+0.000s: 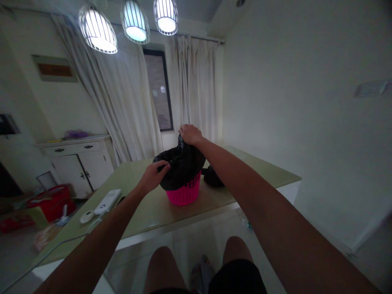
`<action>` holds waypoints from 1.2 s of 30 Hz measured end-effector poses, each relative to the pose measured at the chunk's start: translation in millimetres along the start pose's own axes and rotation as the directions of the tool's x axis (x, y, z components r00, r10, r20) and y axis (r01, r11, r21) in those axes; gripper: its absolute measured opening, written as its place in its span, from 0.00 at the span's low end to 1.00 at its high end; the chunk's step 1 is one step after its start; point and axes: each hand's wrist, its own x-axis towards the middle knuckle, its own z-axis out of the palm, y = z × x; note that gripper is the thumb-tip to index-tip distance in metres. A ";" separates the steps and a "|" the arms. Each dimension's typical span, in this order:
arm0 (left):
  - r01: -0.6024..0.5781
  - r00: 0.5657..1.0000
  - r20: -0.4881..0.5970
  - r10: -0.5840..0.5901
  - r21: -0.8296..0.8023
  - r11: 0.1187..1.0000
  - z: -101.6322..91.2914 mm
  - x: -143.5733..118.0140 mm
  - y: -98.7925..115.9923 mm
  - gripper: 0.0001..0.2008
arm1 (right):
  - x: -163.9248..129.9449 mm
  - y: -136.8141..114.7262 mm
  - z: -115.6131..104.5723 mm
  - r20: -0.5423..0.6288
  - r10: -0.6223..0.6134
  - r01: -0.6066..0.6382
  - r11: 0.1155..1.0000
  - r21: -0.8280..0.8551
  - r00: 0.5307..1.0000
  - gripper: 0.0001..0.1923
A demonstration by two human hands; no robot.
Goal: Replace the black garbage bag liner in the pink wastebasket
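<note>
A bright pink plastic basket (183, 195) with a perforated wall stands upright on the table (143, 212). Over its top hangs a black plastic garbage bag (183, 171), folded down outside around the upper part. My left hand (153, 175) grips the bag at the near left of the rim, thumb and fingers closed on the film. At the far right side, my right hand (190, 134) is closed on the bag's edge and holds a fold of it raised above the rim. The inside of the basket is hidden by the bag.
Right of the basket lies a black bundle (212, 177), partly behind my right forearm. A white power strip (108, 201), a round white object (87, 217) and a cable are at the table's left. A white cabinet (81, 163) and red bags (52, 202) stand farther left.
</note>
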 end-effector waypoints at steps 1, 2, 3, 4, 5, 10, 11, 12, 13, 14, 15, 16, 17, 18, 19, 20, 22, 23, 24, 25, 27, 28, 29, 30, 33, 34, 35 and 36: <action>-0.008 1.000 0.002 0.008 0.016 1.000 4.3 0.7 2.8 0.21 | 1.8 -4.6 1.3 0.000 -0.029 0.029 1.000 -0.006 1.000 0.21; -0.017 1.000 0.004 0.016 0.039 0.999 8.7 1.2 6.1 0.19 | 4.2 -9.1 3.0 -0.011 -0.053 0.053 0.999 -0.001 0.999 0.21; -0.024 1.000 0.008 0.024 0.065 0.998 13.1 1.5 9.7 0.18 | 6.9 -13.4 5.0 -0.027 -0.070 0.070 0.997 0.013 0.997 0.21; -0.030 0.999 0.015 0.028 0.092 0.995 17.6 1.5 13.7 0.17 | 9.8 -17.3 7.3 -0.050 -0.073 0.075 0.997 0.031 0.996 0.22; -0.029 0.999 0.022 0.027 0.120 0.992 22.0 1.3 18.2 0.17 | 12.8 -20.9 9.7 -0.073 -0.063 0.067 0.996 0.053 0.995 0.22; 0.048 0.999 0.006 -0.052 0.292 0.955 42.8 1.5 43.5 0.14 | 27.6 -34.8 17.9 -0.195 0.008 0.027 0.984 0.179 0.981 0.22; 0.065 0.998 0.001 -0.069 0.320 0.945 46.0 2.5 47.7 0.13 | 30.7 -37.5 18.0 -0.222 -0.014 0.061 0.977 0.205 0.975 0.21; 0.079 0.996 -0.001 -0.084 0.338 0.938 48.7 3.9 51.1 0.13 | 33.8 -40.4 17.6 -0.251 -0.051 0.110 0.967 0.230 0.967 0.19; 0.090 0.995 0.000 -0.096 0.346 0.934 50.6 5.7 53.4 0.12 | 37.0 -43.4 16.4 -0.282 -0.094 0.168 0.953 0.251 0.955 0.18; 0.100 0.994 -0.003 -0.105 0.347 0.932 51.7 7.7 54.6 0.12 | 40.1 -46.6 14.4 -0.315 -0.139 0.228 0.936 0.267 0.939 0.17; 0.108 0.994 -0.013 -0.110 0.340 0.934 52.0 9.9 54.7 0.12 | 43.2 -49.8 11.6 -0.350 -0.177 0.283 0.918 0.277 0.920 0.16; 0.117 0.993 -0.030 -0.113 0.327 0.938 51.4 12.2 53.9 0.12 | 46.4 -53.0 7.9 -0.383 -0.207 0.327 0.902 0.282 0.900 0.16; 0.130 0.991 -0.057 -0.118 0.313 0.941 50.2 14.4 52.3 0.12 | 49.6 -56.1 3.5 -0.412 -0.226 0.359 0.889 0.283 0.883 0.15; 0.146 0.988 -0.095 -0.123 0.302 0.942 48.4 16.4 50.3 0.12 | 52.9 -59.1 -1.7 -0.436 -0.240 0.385 0.879 0.281 0.867 0.15; 0.162 0.982 -0.138 -0.126 0.290 0.943 46.1 18.2 48.0 0.13 | 56.6 -61.9 -7.3 -0.456 -0.252 0.406 0.870 0.280 0.854 0.15; 0.172 0.975 -0.183 -0.124 0.278 0.945 43.4 19.8 45.5 0.13 | 60.7 -64.5 -13.2 -0.476 -0.261 0.427 0.859 0.282 0.840 0.15; 0.174 0.957 -0.272 -0.104 0.251 0.952 37.8 22.1 40.1 0.14 | 70.2 -69.6 -24.7 -0.521 -0.282 0.482 0.824 0.299 0.806 0.15; 0.171 0.944 -0.317 -0.091 0.236 0.957 34.8 22.9 37.1 0.15 | 75.6 -72.3 -29.9 -0.543 -0.293 0.512 0.801 0.311 0.787 0.15; 0.169 0.928 -0.365 -0.079 0.221 0.960 31.8 23.6 33.6 0.15 | 81.1 -75.3 -34.5 -0.562 -0.304 0.542 0.776 0.322 0.769 0.15; 0.171 0.907 -0.416 -0.070 0.212 0.962 28.6 24.3 29.6 0.15 | 86.6 -78.4 -38.6 -0.579 -0.316 0.571 0.752 0.331 0.752 0.14; 0.184 0.859 -0.510 -0.048 0.220 0.958 21.5 26.2 19.9 0.15 | 96.3 -85.2 -44.7 -0.608 -0.348 0.627 0.705 0.332 0.714 0.14; 0.194 0.836 -0.547 -0.034 0.238 0.952 17.4 27.7 14.4 0.14 | 100.0 -88.5 -46.8 -0.619 -0.363 0.649 0.686 0.329 0.696 0.15; 0.209 0.817 -0.576 -0.021 0.262 0.942 12.9 29.5 8.5 0.14 | 103.0 -91.5 -48.2 -0.624 -0.376 0.664 0.674 0.323 0.685 0.16; 0.233 0.801 -0.599 -0.016 0.287 0.929 8.1 31.9 2.5 0.12 | 105.1 -94.0 -48.7 -0.622 -0.383 0.668 0.673 0.318 0.682 0.17; 0.368 0.728 -0.681 -0.083 0.286 0.885 -7.3 41.1 -16.1 0.11 | 109.7 -95.9 -43.3 -0.603 -0.364 0.624 0.723 0.297 0.710 0.20; 0.415 0.693 -0.711 -0.123 0.253 0.874 -12.2 44.3 -22.6 0.12 | 111.5 -94.3 -38.5 -0.601 -0.353 0.606 0.742 0.287 0.717 0.20; 0.452 0.659 -0.735 -0.163 0.213 0.866 -16.8 47.0 -29.6 0.13 | 113.6 -91.6 -32.2 -0.602 -0.344 0.593 0.756 0.277 0.720 0.20; 0.475 0.629 -0.752 -0.196 0.171 0.863 -20.9 49.2 -37.3 0.14 | 115.9 -88.0 -24.5 -0.599 -0.339 0.581 0.768 0.269 0.725 0.20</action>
